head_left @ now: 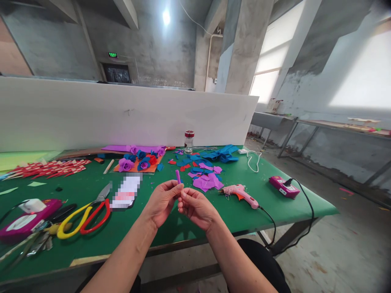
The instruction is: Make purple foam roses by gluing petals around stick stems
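Pinching purple roll (177, 176), left hand (162, 200) hides its lower end.

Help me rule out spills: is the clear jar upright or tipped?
Upright: the jar stands on the green table, its red lid on top.

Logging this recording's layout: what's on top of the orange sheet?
Purple, blue and red roses lie on the orange sheet. Its surface beneath them is covered, and the crowding hides what the back roses rest on.
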Action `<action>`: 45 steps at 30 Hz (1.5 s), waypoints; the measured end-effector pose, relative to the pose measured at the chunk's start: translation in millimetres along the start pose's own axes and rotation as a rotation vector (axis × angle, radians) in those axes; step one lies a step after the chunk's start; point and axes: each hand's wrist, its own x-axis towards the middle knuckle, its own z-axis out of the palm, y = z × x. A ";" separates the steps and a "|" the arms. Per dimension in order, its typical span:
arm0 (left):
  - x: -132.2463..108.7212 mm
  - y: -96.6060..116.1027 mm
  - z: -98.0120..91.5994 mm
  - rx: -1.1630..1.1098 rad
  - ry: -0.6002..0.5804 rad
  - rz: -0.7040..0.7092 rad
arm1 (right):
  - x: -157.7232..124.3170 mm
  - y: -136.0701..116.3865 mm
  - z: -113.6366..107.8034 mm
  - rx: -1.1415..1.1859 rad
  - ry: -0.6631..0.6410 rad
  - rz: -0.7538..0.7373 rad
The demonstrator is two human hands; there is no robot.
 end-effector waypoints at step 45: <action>-10.8 -15.0 14.7 0.409 0.054 0.256 | -12.2 -33.9 1.9 -0.576 0.244 -0.478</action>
